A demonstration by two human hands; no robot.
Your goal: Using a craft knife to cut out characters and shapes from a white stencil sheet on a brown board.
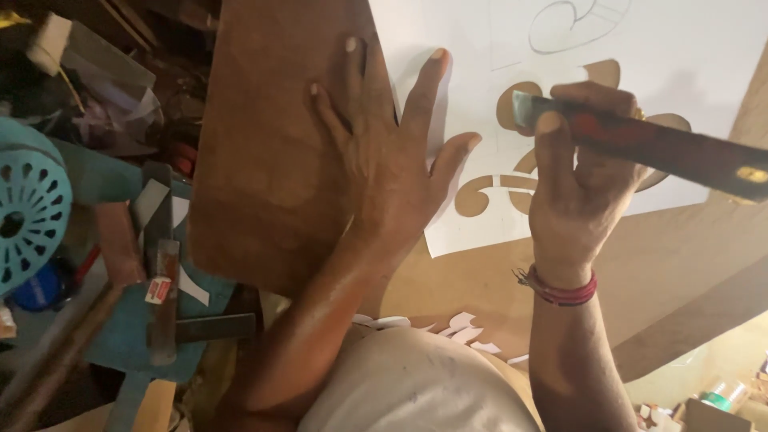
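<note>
Two hands on stencil | left hand (384, 160) flat, fingers spread, pinning paper stencil (576, 172) mid-board (272, 160) | right hand (580, 172) closed round stiff knife (640, 140) | stencil thin, tears easily; press beside cutouts

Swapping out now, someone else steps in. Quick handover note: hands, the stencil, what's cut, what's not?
Left hand: flat, fingers spread, pressing the white paper stencil onto the brown board.
Right hand: gripping a dark chisel-like tool, blade end at the cut-outs.
Done: several scroll shapes already cut out, board showing through; paper offcuts lie near the body.
Left: a pencilled curl at the top is still uncut.
</note>
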